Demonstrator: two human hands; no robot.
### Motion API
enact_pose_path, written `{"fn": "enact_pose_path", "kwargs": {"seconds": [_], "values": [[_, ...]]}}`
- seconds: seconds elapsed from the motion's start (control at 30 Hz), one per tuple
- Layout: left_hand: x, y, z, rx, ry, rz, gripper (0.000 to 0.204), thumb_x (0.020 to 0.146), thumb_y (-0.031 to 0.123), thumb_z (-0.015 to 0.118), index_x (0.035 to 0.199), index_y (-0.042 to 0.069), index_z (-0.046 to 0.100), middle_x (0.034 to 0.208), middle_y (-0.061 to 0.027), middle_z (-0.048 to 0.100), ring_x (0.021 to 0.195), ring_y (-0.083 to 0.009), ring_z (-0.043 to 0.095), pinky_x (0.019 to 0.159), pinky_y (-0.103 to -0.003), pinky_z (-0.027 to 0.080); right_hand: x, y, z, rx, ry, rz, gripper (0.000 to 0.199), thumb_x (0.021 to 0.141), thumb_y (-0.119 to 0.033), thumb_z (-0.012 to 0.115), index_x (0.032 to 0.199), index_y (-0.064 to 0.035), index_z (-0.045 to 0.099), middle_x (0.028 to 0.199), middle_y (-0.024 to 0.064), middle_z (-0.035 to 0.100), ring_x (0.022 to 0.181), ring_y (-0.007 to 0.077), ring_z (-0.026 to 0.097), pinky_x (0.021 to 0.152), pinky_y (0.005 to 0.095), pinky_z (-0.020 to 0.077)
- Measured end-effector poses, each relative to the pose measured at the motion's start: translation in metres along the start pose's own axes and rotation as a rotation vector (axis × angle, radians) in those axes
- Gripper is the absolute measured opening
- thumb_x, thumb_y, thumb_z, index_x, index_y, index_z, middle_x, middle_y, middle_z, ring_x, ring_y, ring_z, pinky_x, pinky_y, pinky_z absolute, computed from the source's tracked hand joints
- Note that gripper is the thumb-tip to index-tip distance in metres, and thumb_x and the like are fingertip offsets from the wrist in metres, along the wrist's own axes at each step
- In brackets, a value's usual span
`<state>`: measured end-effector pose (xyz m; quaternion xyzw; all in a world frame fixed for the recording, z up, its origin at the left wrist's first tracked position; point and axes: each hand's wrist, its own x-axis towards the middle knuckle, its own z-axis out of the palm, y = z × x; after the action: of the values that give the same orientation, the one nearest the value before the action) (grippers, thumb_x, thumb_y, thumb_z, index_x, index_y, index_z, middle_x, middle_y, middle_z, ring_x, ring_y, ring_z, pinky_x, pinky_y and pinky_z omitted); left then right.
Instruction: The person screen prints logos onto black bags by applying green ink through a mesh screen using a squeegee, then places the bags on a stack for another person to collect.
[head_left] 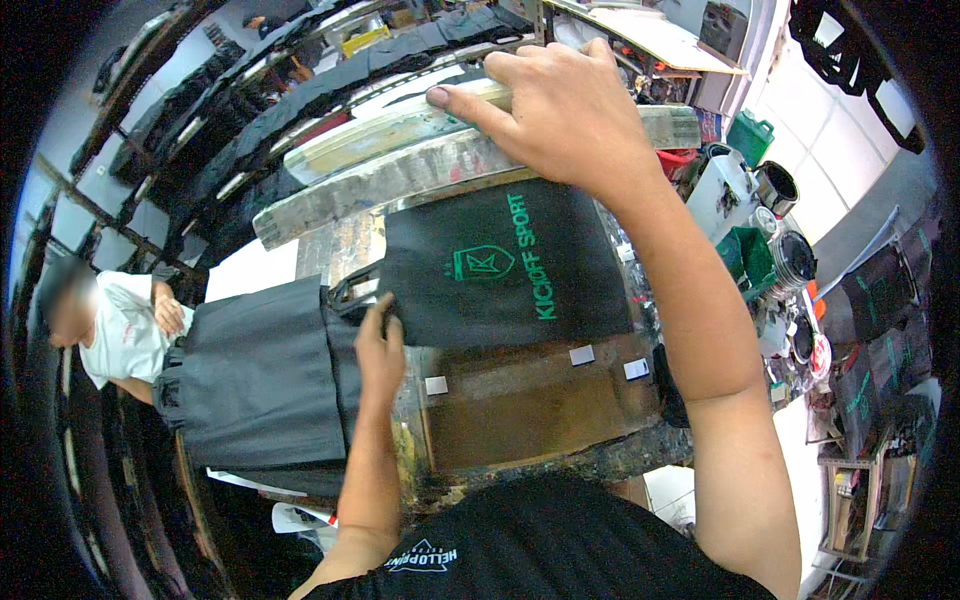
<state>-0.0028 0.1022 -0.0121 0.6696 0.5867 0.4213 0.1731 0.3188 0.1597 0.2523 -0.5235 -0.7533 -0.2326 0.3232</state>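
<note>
A black fabric bag point(425, 255) with a green shield emblem and lettering lies flat on the work board. At its left edge, by the handle, my left hand point(380, 350) has its fingers closed on the bag's edge. My right hand point(570, 115) reaches across the far side and grips the raised wooden frame of a printing screen point(385, 185), thumb along its upper edge. The frame stands tilted up behind the bag. Bare brown board point(510, 420) shows on the near side, with small white tabs point(582, 355) stuck on it.
A stack of black bags point(265, 375) lies to the left, where another person point(125, 325) in a white shirt stands. Racks with black fabric point(300, 120) fill the far left. Cans and tubs point(790, 260), plus a green jug point(748, 137), crowd the right side.
</note>
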Motion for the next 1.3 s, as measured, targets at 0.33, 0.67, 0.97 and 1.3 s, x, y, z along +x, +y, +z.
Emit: {"fn": "enact_pose_path", "kwargs": {"seconds": [0.33, 0.67, 0.97, 1.3], "values": [[0.079, -0.018, -0.229, 0.167, 0.017, 0.03, 0.037, 0.097, 0.001, 0.058, 0.132, -0.003, 0.069, 0.129, -0.0132, 0.073, 0.124, -0.0215, 0.064, 0.111, -0.033, 0.044, -0.003, 0.0, -0.001, 0.005, 0.0, -0.018, 0.074, 0.099, -0.073, 0.046, 0.098, -0.0057, 0.078, 0.097, 0.0186, 0.077, 0.097, 0.0351, 0.074, 0.091, 0.0564, 0.0457], [-0.007, -0.226, -0.408, 0.372, 0.339, -0.313, 0.038, 0.098, 0.0, 0.057, 0.135, -0.004, 0.067, 0.132, -0.0167, 0.072, 0.121, -0.0251, 0.066, 0.11, -0.033, 0.046, 0.003, -0.002, -0.002, 0.024, 0.005, -0.025, 0.074, 0.1, -0.073, 0.046, 0.098, -0.0059, 0.078, 0.091, 0.0192, 0.076, 0.094, 0.0368, 0.074, 0.09, 0.0585, 0.047], [-0.058, -0.068, -0.202, 0.649, 0.528, 0.059, 0.026, 0.1, 0.022, 0.071, 0.115, 0.001, 0.069, 0.115, -0.0205, 0.067, 0.111, -0.0378, 0.064, 0.097, -0.047, 0.05, -0.001, -0.003, 0.001, -0.026, -0.026, -0.029, 0.071, 0.101, -0.071, 0.047, 0.09, -0.0055, 0.073, 0.091, 0.0182, 0.074, 0.095, 0.0368, 0.07, 0.09, 0.057, 0.0447], [-0.104, -0.046, -0.12, 0.782, 0.101, -0.118, 0.067, 0.083, 0.034, 0.086, 0.135, -0.001, 0.062, 0.132, -0.0229, 0.061, 0.124, -0.0423, 0.055, 0.107, -0.05, 0.046, 0.001, -0.007, -0.009, -0.012, -0.104, 0.001, 0.067, 0.102, -0.067, 0.049, 0.088, -0.0041, 0.068, 0.087, 0.0172, 0.071, 0.093, 0.0372, 0.068, 0.091, 0.0551, 0.0419]]}}
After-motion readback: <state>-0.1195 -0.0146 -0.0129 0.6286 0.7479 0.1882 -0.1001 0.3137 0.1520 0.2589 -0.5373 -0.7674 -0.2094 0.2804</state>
